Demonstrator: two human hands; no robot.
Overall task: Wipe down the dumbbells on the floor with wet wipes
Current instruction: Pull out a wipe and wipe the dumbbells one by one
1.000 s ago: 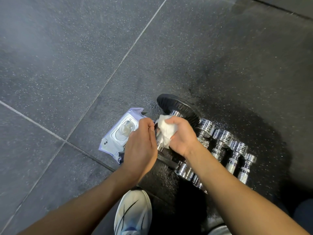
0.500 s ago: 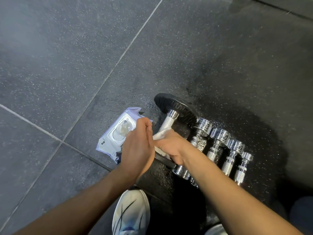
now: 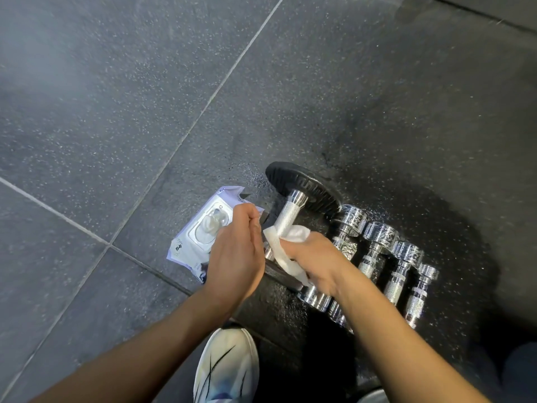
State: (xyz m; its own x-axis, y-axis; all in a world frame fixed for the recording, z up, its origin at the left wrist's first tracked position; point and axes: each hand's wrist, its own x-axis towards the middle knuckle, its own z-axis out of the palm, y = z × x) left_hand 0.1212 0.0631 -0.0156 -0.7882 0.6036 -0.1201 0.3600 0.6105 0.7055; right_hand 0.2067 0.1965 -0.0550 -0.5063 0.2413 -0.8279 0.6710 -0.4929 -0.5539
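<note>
Your right hand (image 3: 313, 258) has a crumpled white wet wipe (image 3: 286, 251) wrapped round the knurled chrome handle (image 3: 287, 213) of the black-plated dumbbell, left hand (image 3: 235, 251) cupped just beside it, over the white wipes packet (image 3: 200, 228)

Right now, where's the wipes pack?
Head view, left of centre: the wipes pack lies on the floor, partly under the left hand, just left of the black-plated dumbbell.

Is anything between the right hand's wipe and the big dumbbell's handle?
Nothing visible: the right hand presses the wipe directly around the knurled handle. The left hand sits beside it, not between.
</note>
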